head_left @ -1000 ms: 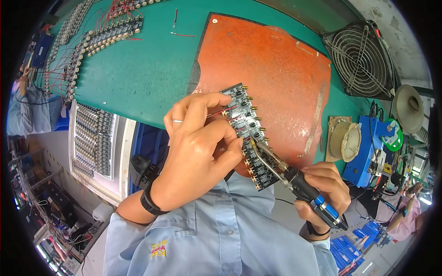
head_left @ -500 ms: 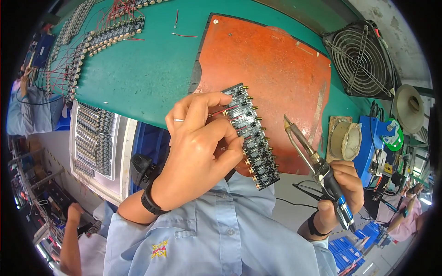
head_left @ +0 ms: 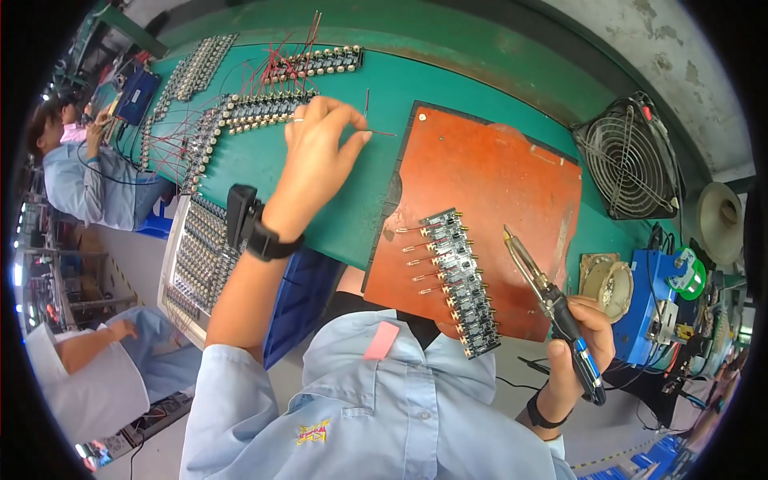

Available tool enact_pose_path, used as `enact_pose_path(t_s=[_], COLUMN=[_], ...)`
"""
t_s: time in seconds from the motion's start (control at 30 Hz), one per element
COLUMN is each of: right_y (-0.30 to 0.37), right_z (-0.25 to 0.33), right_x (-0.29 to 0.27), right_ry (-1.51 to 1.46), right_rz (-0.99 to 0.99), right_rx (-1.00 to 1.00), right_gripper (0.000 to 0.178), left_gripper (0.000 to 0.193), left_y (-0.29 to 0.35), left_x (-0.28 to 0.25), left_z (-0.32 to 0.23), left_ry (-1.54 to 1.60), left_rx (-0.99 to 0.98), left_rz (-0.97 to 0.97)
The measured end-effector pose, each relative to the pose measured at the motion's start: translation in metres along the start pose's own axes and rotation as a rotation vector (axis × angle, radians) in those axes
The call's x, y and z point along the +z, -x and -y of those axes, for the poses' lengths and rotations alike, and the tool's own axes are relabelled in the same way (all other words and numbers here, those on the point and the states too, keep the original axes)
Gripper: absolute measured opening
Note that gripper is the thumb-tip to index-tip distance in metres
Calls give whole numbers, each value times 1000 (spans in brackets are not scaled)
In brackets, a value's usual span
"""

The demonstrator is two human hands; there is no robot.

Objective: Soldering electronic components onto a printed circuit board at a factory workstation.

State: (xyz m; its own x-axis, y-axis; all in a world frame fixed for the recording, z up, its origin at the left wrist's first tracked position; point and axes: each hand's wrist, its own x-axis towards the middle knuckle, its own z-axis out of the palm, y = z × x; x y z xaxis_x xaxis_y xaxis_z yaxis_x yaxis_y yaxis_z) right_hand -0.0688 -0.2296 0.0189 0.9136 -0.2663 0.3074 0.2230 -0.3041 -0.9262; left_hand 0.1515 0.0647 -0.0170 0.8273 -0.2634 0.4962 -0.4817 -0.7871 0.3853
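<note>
My left hand (head_left: 320, 152) reaches over the green bench, thumb and forefinger pinched at the left end of a short red wire (head_left: 384, 134). A second short wire (head_left: 367, 102) lies just beyond the fingertips. My right hand (head_left: 578, 348) grips a black and blue soldering iron (head_left: 570, 324), its tip pointing up and left above the mat. Between my hands a strip of black circuit boards (head_left: 464, 280) lies on the orange mat (head_left: 504, 172), its near end past the mat's front edge. Several short wires stick out from its left side; brass connectors line the right.
More board strips (head_left: 272, 108) with red wires lie at the back left. A white tray of boards (head_left: 170, 296) is at the left. A black fan (head_left: 628, 156), a round tip-cleaning pot (head_left: 614, 292) and a blue station (head_left: 646, 296) stand right. Other people work at left.
My left hand has let go of the board strip and moved away to the far left, to the loose wires. The strip now rests on the mat. The soldering iron stays in my right hand.
</note>
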Motion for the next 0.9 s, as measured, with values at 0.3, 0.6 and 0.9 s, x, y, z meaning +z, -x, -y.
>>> enact_pose_path(t_s=[0.3, 0.6, 0.9], right_y=[5, 11, 15], right_z=[0, 5, 13], right_x=[6, 10, 27], right_ry=[15, -43, -237], right_rz=[-47, -11, -33], right_rx=[-8, 19, 201], right_gripper=[56, 53, 53], left_gripper=[10, 8, 9], left_y=[9, 12, 68], left_x=[10, 12, -44], left_z=[-10, -4, -91], left_ry=[-35, -74, 584], left_rx=[-71, 22, -167], left_rz=[201, 18, 184])
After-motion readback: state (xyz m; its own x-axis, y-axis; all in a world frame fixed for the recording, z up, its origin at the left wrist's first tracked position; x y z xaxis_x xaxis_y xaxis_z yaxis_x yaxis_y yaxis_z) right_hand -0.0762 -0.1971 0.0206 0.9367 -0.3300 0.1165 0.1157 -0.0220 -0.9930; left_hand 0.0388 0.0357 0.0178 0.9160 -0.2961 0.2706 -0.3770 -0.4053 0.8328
